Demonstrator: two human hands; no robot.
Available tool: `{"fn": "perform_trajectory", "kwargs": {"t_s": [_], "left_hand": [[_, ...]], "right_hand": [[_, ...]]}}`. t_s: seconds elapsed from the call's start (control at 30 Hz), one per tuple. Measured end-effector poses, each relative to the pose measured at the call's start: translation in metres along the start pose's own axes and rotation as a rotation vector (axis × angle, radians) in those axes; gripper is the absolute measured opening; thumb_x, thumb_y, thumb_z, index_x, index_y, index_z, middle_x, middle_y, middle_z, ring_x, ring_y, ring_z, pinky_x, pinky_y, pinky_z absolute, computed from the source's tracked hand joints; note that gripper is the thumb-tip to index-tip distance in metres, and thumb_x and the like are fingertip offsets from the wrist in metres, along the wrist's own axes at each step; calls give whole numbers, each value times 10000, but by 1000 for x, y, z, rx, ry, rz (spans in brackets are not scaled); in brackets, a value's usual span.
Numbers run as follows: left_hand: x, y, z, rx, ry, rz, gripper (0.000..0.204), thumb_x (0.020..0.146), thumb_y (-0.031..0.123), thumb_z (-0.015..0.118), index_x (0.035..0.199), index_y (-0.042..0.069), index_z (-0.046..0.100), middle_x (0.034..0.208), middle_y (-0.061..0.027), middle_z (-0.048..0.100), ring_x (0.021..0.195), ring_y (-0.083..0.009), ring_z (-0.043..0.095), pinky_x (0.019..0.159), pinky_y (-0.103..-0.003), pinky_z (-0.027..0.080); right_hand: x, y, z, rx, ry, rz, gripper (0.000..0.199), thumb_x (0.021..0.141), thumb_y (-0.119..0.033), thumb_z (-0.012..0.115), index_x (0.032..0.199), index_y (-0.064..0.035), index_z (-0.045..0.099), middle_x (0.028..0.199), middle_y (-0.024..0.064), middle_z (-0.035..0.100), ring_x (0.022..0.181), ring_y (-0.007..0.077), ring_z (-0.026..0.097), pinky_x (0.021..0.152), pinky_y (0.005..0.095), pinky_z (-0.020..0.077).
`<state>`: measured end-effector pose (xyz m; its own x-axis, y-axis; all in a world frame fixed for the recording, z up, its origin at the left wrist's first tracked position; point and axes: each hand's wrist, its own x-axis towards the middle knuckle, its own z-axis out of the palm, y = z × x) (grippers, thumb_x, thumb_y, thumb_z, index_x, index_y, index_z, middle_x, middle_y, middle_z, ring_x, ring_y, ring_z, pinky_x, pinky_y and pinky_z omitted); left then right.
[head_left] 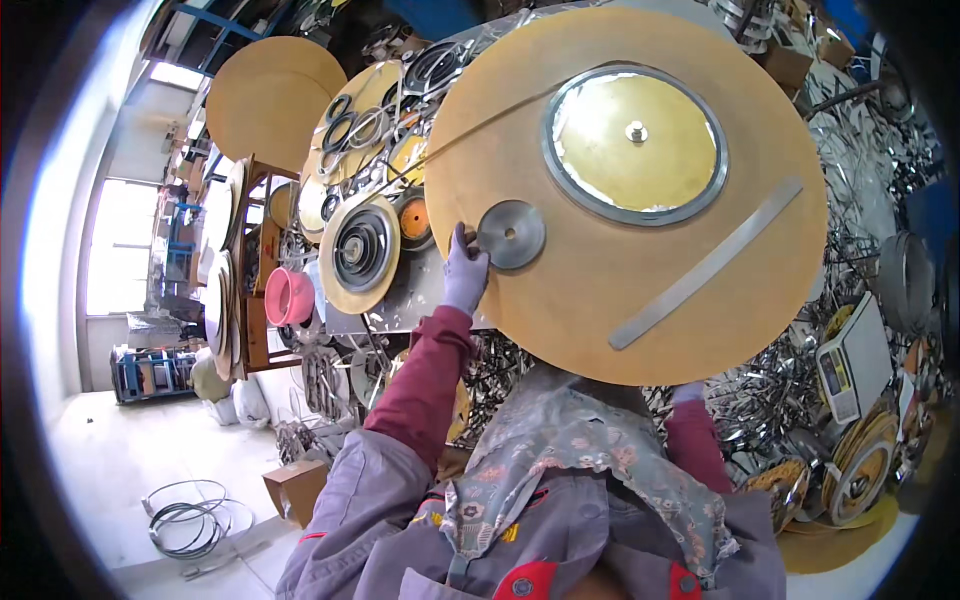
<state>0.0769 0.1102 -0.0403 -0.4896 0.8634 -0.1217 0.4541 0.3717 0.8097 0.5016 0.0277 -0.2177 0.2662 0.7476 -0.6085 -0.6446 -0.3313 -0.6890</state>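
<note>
In the head view, a large tan disc (pixel 640 200) fills the upper middle, held up on edge in front of the person. The left hand (pixel 464 270), in a pale glove, reaches up along a maroon sleeve to the disc's left rim. Its fingers curl around that rim, and the fingertips touch a small grey metal disc (pixel 511 234) lying on the tan face. That small disc sits just right of and slightly above the left hand, so this hand is far nearer to it than the other. The right hand (pixel 690 392) shows only as a pale glimpse at the disc's lower edge, mostly hidden behind it; whether it is open or closed cannot be told, though it seems to support the disc from below. A ringed brass plate (pixel 635 140) with 1 centre bolt sits on the upper right of the tan face. A long grey metal strip (pixel 705 265) lies below it, its long axis running from lower left to upper right, well apart from the left hand.
</note>
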Motion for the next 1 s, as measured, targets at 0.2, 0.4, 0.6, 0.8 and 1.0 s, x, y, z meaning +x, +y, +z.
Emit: {"fn": "perform_trajectory", "kwargs": {"t_s": [0.2,0.4,0.6,0.8,1.0], "left_hand": [[29,-7,-5,-129,-108,34,682,800,-85,538,1424,54,300,1201,-125,563,920,-154,594,773,-263,513],[42,-36,-5,-132,-141,215,667,798,-76,560,1412,73,349,1186,-108,576,933,-152,587,822,-266,499],[43,-22,-15,-98,-115,285,653,756,-38,597,1369,107,426,1132,-76,632,883,-221,578,819,-339,489],[42,-22,-20,-99,-104,308,652,738,-48,612,1352,97,446,1121,-90,631,889,-260,574,818,-355,489],[41,-25,-20,-129,-99,329,645,725,-56,612,1335,88,458,1115,-107,629,886,-278,571,818,-368,482]], "right_hand": [[-114,-100,-52,-556,183,-153,320,903,-141,545,1199,-21,565,1051,55,580,906,134,548,785,264,462],[-204,-178,-48,-297,72,-135,417,940,-214,507,1322,-49,475,770,-20,534,550,69,470,461,182,391],[-177,-116,190,-1100,-333,-69,343,901,-175,575,1200,-10,603,708,-49,533,612,23,449,511,177,349],[-164,-96,262,-1144,-395,-22,399,911,-276,601,1205,-7,594,641,-75,462,513,6,378,445,176,290],[-167,-105,266,-1198,-369,14,380,896,-275,607,1177,-20,625,708,-50,535,597,36,446,520,204,362]]}}
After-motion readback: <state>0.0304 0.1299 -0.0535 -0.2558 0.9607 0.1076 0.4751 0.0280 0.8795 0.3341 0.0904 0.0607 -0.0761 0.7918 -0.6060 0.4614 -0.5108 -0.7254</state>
